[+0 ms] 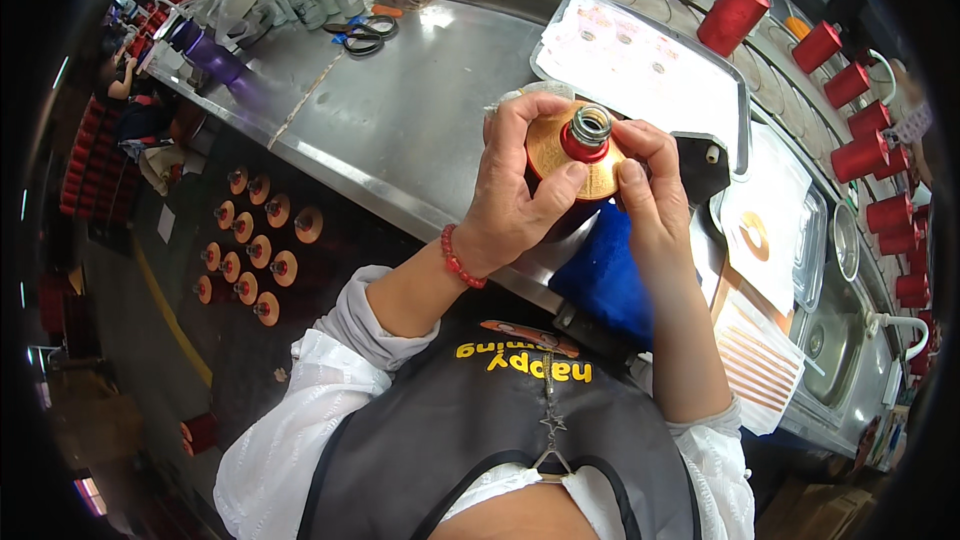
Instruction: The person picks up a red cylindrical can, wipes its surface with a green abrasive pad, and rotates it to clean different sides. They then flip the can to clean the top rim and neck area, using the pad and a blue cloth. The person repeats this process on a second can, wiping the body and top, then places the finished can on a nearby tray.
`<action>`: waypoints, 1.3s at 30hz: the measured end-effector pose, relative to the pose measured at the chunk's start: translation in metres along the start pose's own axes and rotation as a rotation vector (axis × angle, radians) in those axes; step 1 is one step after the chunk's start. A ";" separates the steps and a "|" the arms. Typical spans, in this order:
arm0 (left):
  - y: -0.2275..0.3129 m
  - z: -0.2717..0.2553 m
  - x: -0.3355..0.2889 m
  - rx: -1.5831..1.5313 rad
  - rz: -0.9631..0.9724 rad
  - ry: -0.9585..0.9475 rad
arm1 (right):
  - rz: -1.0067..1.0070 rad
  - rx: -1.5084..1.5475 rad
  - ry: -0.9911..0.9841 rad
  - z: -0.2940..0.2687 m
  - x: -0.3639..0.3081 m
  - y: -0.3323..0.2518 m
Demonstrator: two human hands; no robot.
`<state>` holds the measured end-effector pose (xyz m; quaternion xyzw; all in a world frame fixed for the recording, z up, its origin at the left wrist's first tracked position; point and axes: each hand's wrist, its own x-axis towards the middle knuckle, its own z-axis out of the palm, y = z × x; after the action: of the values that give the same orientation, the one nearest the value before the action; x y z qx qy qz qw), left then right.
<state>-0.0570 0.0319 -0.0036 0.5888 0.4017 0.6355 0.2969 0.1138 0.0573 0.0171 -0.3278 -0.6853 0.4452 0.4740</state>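
Observation:
Over the table's near edge, a red bottle (583,152) with a clear glass neck is held up between my two hands. A gold ring-shaped label (547,152) lies on its shoulder around the neck. My left hand (512,175) wraps the bottle's left side, its thumb on the gold ring. On the other side my right hand (655,178) grips the bottle, thumb and fingers at the ring's right edge. My palms and fingers hide most of the bottle's body.
A blue cloth (605,270) lies below my right hand. Beyond stands a tray (742,130) with white sheets. Scissors (370,35) and a purple tumbler (212,58) are left. Label sheets (765,225) and a sink (825,340) are right. Several gold-topped bottles (258,250) stand lower left.

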 end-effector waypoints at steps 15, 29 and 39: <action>-0.015 -0.017 -0.008 0.375 0.256 -0.127 | -0.737 -0.798 -0.239 -0.024 0.034 -0.064; -0.016 -0.023 -0.004 -0.364 -0.023 -0.099 | 0.190 -0.140 0.005 -0.021 0.013 -0.058; -0.017 -0.021 0.005 -0.030 0.049 -0.126 | 0.307 -0.068 0.056 -0.014 0.010 -0.031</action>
<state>-0.0796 0.0411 -0.0156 0.6326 0.3583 0.6102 0.3147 0.1226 0.0585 0.0510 -0.4567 -0.6284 0.4796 0.4081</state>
